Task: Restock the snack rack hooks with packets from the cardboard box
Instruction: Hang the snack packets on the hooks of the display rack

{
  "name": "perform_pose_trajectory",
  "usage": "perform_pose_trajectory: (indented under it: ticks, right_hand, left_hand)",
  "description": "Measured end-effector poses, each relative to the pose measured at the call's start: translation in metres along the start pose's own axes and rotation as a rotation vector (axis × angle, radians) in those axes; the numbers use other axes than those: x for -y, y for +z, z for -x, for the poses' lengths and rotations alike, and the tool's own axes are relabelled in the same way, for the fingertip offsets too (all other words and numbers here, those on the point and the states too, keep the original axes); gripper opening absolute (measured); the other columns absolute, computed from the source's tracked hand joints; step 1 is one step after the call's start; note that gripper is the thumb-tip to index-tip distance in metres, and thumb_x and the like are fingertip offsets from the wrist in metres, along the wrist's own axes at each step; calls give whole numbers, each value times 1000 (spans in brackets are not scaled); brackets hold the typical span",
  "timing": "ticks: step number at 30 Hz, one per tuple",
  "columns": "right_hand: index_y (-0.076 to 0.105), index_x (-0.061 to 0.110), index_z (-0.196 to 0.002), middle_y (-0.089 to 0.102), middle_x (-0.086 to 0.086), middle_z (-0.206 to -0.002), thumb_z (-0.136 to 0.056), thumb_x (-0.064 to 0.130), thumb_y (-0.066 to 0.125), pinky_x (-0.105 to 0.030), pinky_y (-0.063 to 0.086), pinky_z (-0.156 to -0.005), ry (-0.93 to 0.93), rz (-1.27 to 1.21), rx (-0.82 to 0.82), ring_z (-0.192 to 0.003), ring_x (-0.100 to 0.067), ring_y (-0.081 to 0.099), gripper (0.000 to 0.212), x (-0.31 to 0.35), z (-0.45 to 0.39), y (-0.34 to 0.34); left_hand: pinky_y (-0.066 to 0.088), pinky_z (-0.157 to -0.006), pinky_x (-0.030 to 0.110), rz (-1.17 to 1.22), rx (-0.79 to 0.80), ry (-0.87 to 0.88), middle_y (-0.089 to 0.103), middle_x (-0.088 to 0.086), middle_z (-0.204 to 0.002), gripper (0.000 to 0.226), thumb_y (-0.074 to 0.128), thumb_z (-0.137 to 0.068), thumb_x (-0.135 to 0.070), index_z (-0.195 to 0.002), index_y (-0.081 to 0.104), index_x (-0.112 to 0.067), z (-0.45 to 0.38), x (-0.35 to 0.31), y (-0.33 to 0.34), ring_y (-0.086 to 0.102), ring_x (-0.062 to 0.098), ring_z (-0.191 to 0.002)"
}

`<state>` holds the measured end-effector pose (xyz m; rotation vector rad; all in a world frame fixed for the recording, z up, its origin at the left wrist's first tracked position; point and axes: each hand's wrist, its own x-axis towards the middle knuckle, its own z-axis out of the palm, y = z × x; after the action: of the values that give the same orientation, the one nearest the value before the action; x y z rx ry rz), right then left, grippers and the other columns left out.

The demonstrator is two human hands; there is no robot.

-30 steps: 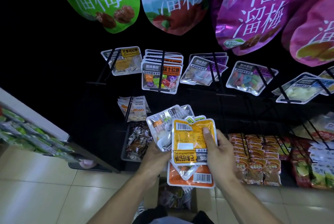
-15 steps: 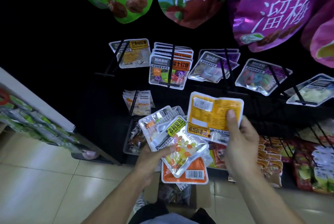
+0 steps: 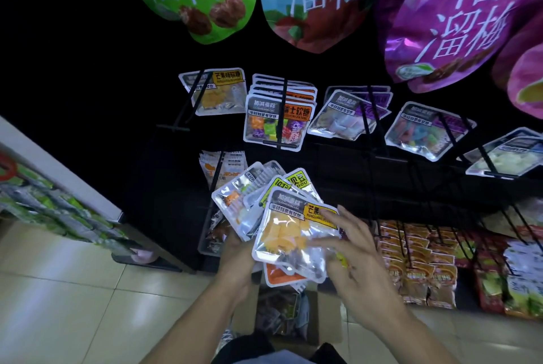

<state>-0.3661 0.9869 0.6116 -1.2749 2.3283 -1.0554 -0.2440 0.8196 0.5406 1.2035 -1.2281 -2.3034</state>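
Note:
My left hand [image 3: 235, 255] grips a fanned stack of snack packets [image 3: 238, 202] from below, in front of the black rack. On top of the stack lies a clear mango candy packet [image 3: 291, 234], face up with its yellow label to the right. My right hand [image 3: 361, 258] pinches that packet at its right edge, one finger across the label. A matching mango packet [image 3: 217, 93] hangs on the upper-left rack hook. The open cardboard box [image 3: 329, 316] sits on the floor just below my hands, with dark packets inside.
Hooks to the right carry mixed candy packets [image 3: 276, 125], purple-labelled ones [image 3: 349, 116] and gummies [image 3: 426, 134]. Large plum bags [image 3: 440, 17] hang overhead. Orange packets [image 3: 417, 260] fill the lower right. A shelf of green packets [image 3: 44, 208] stands at the left, over a tiled floor.
My right hand lifted the yellow-backed packet off the stack, turned it face up and brought it back down onto the stack. The left hand kept holding the fan.

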Motion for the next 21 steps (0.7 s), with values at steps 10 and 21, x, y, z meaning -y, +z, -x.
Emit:
perform_pose_trajectory:
  ticks: [10, 21]
  right_hand:
    - [67, 24, -115, 77, 10, -105, -60, 39, 90, -37, 60, -81, 566, -468, -163, -88, -14, 76, 62, 18, -28, 3]
    - [73, 12, -86, 79, 1, -83, -79, 27, 86, -35, 56, -65, 547, -462, -97, -71, -17, 76, 21, 22, -43, 12]
  left_hand:
    - [63, -75, 42, -19, -4, 4, 82, 7, -100, 83, 79, -49, -56, -121, 71, -14, 4, -5, 3, 79, 26, -89]
    - [61, -76, 37, -25, -20, 43, 81, 1, -109, 81, 76, -51, -66, -123, 70, -28, 16, -21, -18, 79, 22, -97]
